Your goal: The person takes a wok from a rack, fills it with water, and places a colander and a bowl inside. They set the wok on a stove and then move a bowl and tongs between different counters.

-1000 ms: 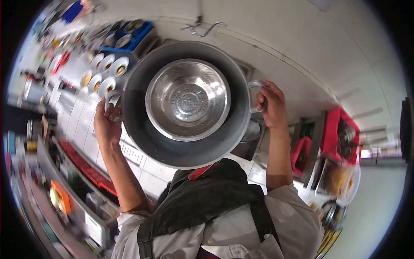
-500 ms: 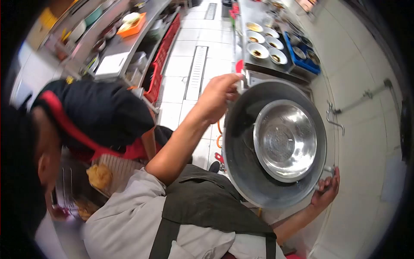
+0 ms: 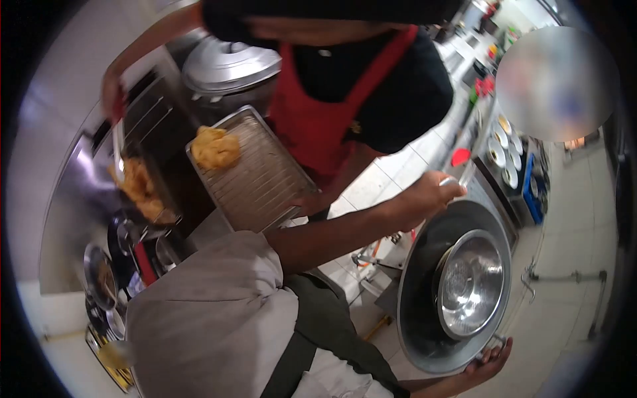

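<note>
A wide grey pot [image 3: 424, 331] with two loop handles is held tilted at my right side. Nested in it lies a shiny steel bowl [image 3: 474, 285]. My left hand [image 3: 431, 198] is closed around the handle at the pot's upper rim. At the opposite rim, my right hand [image 3: 491, 363] curls its fingers about the lower handle, its palm partly hidden under the pot.
Close on my left, a person in a red apron [image 3: 305, 139] stands by a wire-racked tray [image 3: 259, 182] carrying a golden fried piece [image 3: 215, 148]. Their other hand is over fried food [image 3: 136, 186]. A lidded pot [image 3: 229, 64] stands behind; white bowls [image 3: 496, 152] fill a counter.
My view has swung left, bringing the person, tray and fryer area into fuller sight. The pot now appears lower and more tilted, still held by both hands.
</note>
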`<control>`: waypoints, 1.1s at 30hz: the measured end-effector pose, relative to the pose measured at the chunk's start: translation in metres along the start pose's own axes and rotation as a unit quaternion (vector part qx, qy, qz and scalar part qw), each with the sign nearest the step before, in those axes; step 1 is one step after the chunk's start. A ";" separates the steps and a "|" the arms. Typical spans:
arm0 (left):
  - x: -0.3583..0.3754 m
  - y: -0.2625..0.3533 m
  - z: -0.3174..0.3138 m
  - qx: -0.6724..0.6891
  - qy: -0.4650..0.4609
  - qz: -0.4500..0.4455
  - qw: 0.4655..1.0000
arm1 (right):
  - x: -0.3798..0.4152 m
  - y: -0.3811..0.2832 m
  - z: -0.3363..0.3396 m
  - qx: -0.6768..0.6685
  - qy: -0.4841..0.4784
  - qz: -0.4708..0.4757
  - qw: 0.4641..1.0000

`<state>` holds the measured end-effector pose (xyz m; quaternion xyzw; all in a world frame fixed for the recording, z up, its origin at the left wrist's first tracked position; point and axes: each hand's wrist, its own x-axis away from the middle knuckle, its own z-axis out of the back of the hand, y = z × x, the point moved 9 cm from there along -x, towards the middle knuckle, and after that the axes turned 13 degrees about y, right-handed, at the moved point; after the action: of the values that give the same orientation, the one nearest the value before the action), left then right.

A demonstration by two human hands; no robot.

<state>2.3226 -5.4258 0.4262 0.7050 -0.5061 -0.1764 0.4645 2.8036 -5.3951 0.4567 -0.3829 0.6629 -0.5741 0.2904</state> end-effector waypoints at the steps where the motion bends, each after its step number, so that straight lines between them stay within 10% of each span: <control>1: 0.008 0.000 0.005 0.002 0.000 -0.009 1.000 | 0.003 -0.001 0.001 -0.010 -0.011 -0.004 1.000; 23: 0.278 0.030 0.171 -0.025 0.268 -0.219 0.938 | 0.135 -0.029 0.004 0.060 -0.196 0.075 0.976; 33: 0.420 -0.042 0.219 -0.130 0.295 -0.119 0.939 | 0.174 0.050 0.066 0.139 -0.220 0.000 0.966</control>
<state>2.3670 -5.8960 0.3727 0.7142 -0.2314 -0.0785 0.6559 2.7552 -5.5746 0.4061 -0.4556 0.4962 -0.5625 0.4793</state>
